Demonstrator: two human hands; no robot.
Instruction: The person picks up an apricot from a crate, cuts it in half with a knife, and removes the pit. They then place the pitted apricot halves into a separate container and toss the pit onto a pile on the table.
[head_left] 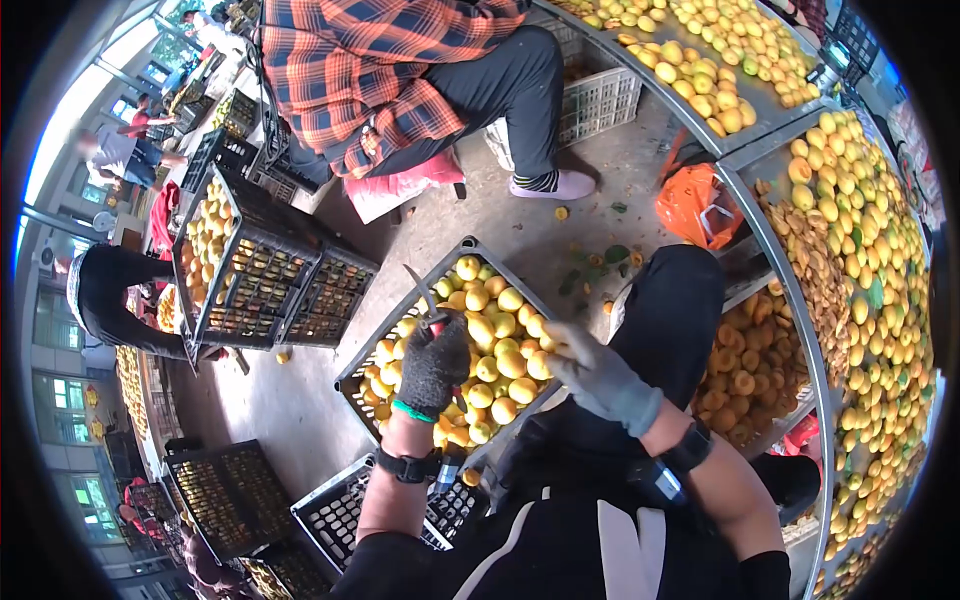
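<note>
A black crate (362,372) full of yellow-orange apricots (480,327) stands in front of me. Over its left part, my left hand (436,368) in a dark grey glove is closed around a knife (420,287) with a curved blade that points up and away. My right hand (598,377), in a lighter grey glove, reaches in from the right at the crate's edge. Its fingers are stretched out, slightly blurred, with the tips right by the nearest apricots. Some cut orange apricot pieces (455,435) lie at the crate's near side.
On the right, a metal-edged table (812,365) holds many apricots, with a crate of halved apricots (745,365) beneath it. An orange bag (697,205) hangs by the table. A person in a plaid shirt (350,75) sits opposite. Stacked crates (270,275) stand left; an empty-looking crate (345,510) lies nearby.
</note>
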